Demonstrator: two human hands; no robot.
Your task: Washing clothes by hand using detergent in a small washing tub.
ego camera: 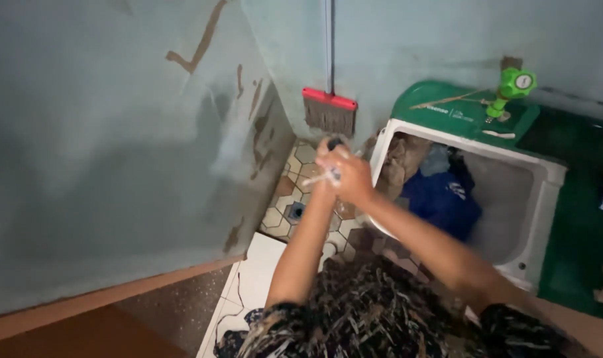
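The person stands in a narrow corner and both arms are stretched forward and raised. The two hands meet in front of the chest, above the patterned floor tiles (pixel 295 166). The right hand (pixel 351 178) lies over the left hand (pixel 325 154), so the left one is mostly covered. The fingers of the right hand are curled and pressed together around something small. A dark round end (pixel 335 141) shows above the hands, and a thin light piece (pixel 318 178) sticks out to the left side below the knuckles. What this small thing is, I cannot tell, because the picture is blurred there. How the left fingers are set I also cannot tell; they are hidden behind the right hand.

Just behind the hands, a broom (pixel 330 111) with a red head and dark bristles leans against the grey wall (pixel 116 132), its handle going straight up. The bristles hang just above the tiles. In the tiles, below the hands, there is a small floor drain (pixel 295 211).

To the right of the hands stands a washing machine (pixel 547 192) with a white tub rim and a green top. The tub is open, and inside it lie clothes: a blue piece (pixel 442 199) in the middle and a brownish piece (pixel 399 162) on the left edge. On the wall above the machine there is a green tap (pixel 510 89). The sleeves (pixel 354 311) of the person have a dark pattern.
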